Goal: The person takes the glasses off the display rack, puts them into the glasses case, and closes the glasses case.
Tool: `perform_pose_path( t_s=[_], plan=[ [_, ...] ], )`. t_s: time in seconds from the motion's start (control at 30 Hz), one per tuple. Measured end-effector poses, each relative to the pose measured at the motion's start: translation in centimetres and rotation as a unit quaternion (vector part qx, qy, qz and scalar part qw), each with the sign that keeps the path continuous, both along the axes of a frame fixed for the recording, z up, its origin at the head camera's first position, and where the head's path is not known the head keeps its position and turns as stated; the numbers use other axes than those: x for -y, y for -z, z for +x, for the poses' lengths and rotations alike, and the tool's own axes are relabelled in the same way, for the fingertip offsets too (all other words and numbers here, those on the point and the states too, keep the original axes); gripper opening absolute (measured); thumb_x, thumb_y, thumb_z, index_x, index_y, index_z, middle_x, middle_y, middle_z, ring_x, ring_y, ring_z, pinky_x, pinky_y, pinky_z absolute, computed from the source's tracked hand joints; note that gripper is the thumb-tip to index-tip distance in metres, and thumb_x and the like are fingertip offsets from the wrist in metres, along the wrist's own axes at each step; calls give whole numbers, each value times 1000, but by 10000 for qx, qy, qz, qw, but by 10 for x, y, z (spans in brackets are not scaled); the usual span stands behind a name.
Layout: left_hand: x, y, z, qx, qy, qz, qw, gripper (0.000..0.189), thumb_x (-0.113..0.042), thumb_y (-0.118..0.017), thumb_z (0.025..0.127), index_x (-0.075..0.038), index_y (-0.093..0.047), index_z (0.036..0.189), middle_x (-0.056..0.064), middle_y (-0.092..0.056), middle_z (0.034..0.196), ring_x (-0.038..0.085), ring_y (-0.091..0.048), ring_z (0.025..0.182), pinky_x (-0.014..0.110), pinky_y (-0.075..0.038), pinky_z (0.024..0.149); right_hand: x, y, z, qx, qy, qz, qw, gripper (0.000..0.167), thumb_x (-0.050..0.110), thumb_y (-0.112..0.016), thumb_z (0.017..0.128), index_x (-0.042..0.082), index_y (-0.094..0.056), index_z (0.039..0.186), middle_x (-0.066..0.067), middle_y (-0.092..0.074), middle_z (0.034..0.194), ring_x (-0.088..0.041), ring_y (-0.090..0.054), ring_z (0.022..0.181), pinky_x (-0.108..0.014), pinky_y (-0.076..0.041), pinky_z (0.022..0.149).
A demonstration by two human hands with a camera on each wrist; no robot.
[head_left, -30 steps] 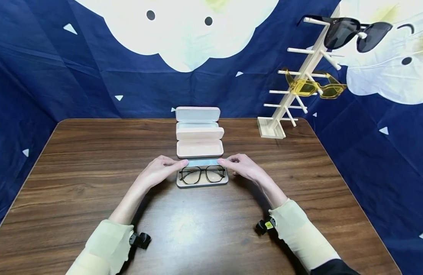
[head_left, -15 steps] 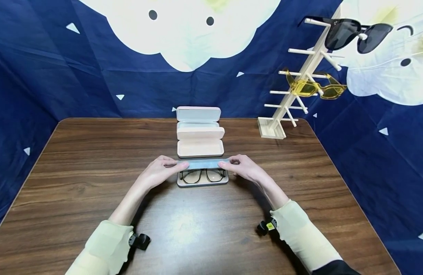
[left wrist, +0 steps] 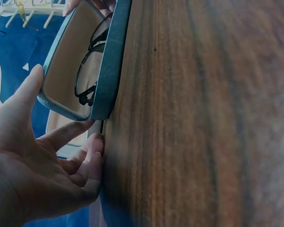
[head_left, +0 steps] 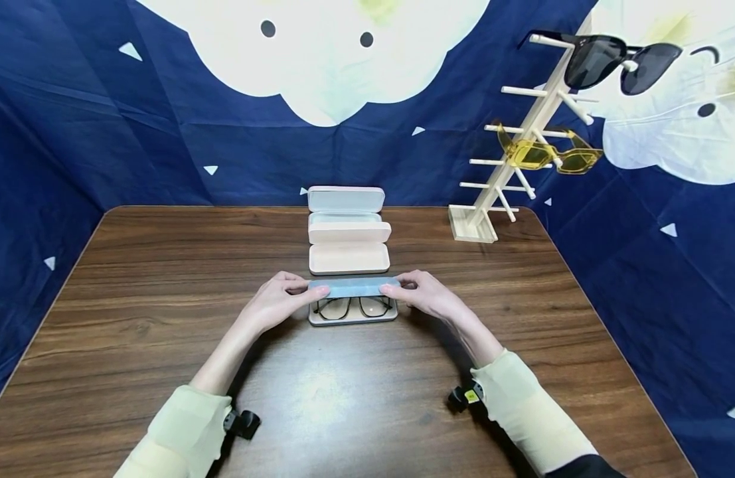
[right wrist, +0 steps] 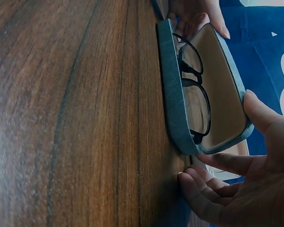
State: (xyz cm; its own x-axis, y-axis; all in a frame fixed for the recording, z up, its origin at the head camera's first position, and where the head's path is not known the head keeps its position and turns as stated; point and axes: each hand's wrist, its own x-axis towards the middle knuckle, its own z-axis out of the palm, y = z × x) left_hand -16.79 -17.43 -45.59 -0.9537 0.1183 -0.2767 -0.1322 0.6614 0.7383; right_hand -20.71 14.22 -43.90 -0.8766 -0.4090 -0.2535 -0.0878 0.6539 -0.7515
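Note:
A blue-grey glasses case point(head_left: 353, 322) lies on the table, its lid point(head_left: 354, 287) tilted partway over the base. Black-framed eyeglasses point(right wrist: 196, 109) rest inside, their upper part hidden by the lid in the head view. At the lid's left end my left hand point(head_left: 279, 297) has its thumb on the top edge and a finger at the hinge side. My right hand point(head_left: 428, 293) grips the right end the same way, thumb on the lid's edge. Both wrist views show the beige lining point(left wrist: 61, 75) and the lid apart from the base.
Behind it, pale pink glasses cases point(head_left: 348, 258) stand open in a column. A wooden eyewear rack point(head_left: 492, 179) at the back right carries dark sunglasses point(head_left: 600, 62) and yellow sunglasses point(head_left: 531, 154). A blue cloth point(head_left: 164, 153) hangs along the table's point(head_left: 164, 279) back edge.
The lid has swung toward me and down, covering more of the eyeglasses in the head view. Both hands keep their hold at its ends and have barely moved.

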Motion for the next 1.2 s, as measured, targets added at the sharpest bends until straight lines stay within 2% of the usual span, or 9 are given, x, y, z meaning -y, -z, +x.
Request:
perform_pose_path(
  t_s=[0.23, 0.6, 0.93, 1.2],
  plan=[
    [-1, 0, 2, -137, -17, 9, 9999, 89, -76, -65, 85, -9, -61, 143, 8, -54, 146, 29, -51, 138, 50, -44, 111, -1, 1, 0, 18, -17, -15, 10000, 40, 48, -70, 94, 14, -75, 114, -3, -74, 103, -13, -61, 90, -28, -49, 82],
    [0, 1, 5, -129, -10, -14, 9999, 88, -75, -66, 84, -11, -59, 145, 8, -52, 149, 31, -48, 142, 53, -42, 113, 0, 1, 2, 74, 41, -110, 9999, 42, 43, -74, 92, 12, -74, 119, -6, -75, 107, -12, -64, 92, -28, -50, 84],
    [2, 3, 4, -87, 55, -41, 9999, 88, -75, -67, 84, -13, -58, 146, 8, -48, 154, 34, -45, 145, 56, -41, 114, -1, 6, 3, 190, 92, -260, 9994, 48, 40, -75, 92, 10, -69, 130, -8, -74, 113, -13, -65, 97, -28, -51, 89],
    [1, 4, 5, -133, 46, -30, 9999, 88, -73, -70, 82, -13, -58, 146, 8, -49, 153, 33, -47, 143, 55, -41, 115, -1, 7, 3, 218, 169, -312, 9991, 52, 38, -78, 90, 7, -68, 132, -9, -74, 110, -13, -65, 95, -25, -50, 83]
  ],
)
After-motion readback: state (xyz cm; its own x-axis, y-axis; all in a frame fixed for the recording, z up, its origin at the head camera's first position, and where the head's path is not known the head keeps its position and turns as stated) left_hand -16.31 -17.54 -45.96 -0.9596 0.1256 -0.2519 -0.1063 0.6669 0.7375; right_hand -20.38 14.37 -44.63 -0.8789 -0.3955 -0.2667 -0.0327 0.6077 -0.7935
